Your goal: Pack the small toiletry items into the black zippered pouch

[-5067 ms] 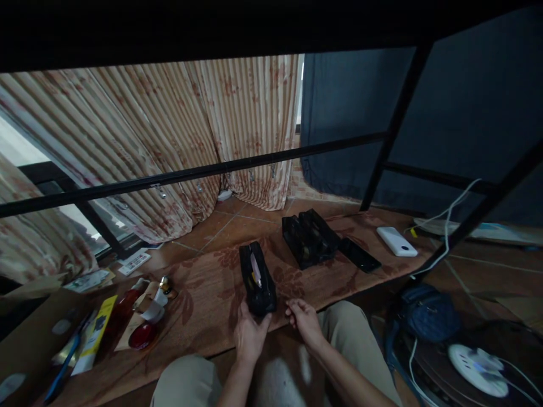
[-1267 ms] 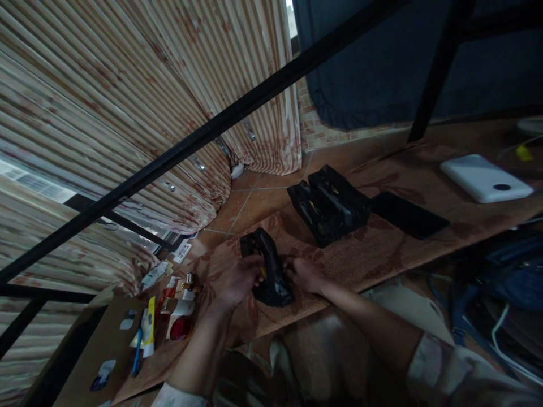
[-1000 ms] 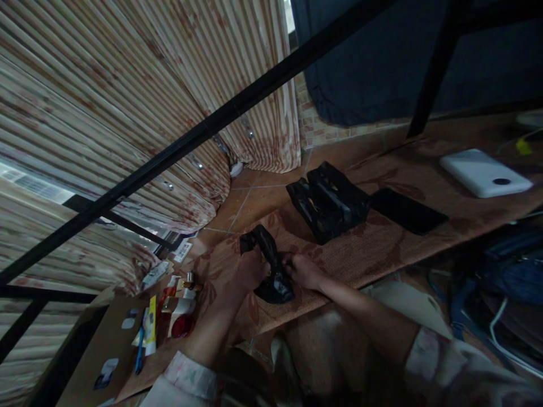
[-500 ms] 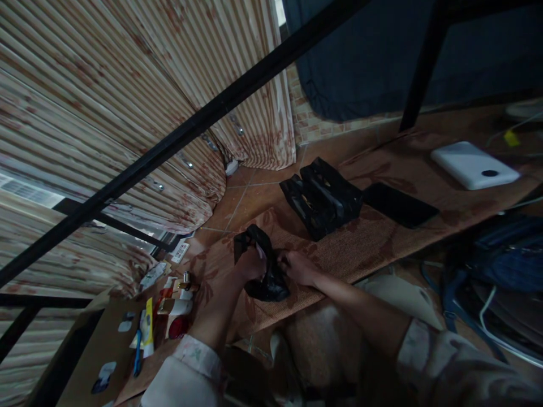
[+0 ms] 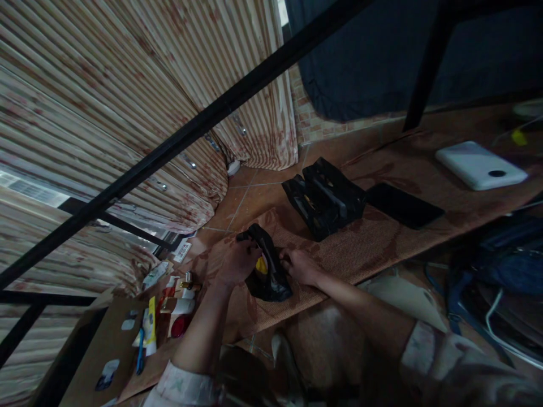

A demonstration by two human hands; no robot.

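Observation:
A small black bag (image 5: 275,282) stands on the cloth-covered surface with its mouth spread. Something yellow (image 5: 262,264) shows inside it. My left hand (image 5: 241,261) has its fingers curled over the bag's upper left rim. On the opposite side, my right hand (image 5: 302,267) pinches the bag's right edge. Just beyond lies a second black bag (image 5: 335,203), its top gaping, with dim contents I cannot make out. Beside that bag rests a black phone (image 5: 403,204).
A white device (image 5: 479,165) lies at the right. Cosmetic bottles (image 5: 180,305), a yellow tube (image 5: 150,328), a blue toothbrush-like stick (image 5: 139,351) and a cardboard box (image 5: 99,339) are at the left. A black metal bar (image 5: 203,118) crosses overhead, before striped curtains (image 5: 148,68).
My left hand has come up out of the bag to its left rim, baring the yellow thing inside. My right hand stays at the right edge.

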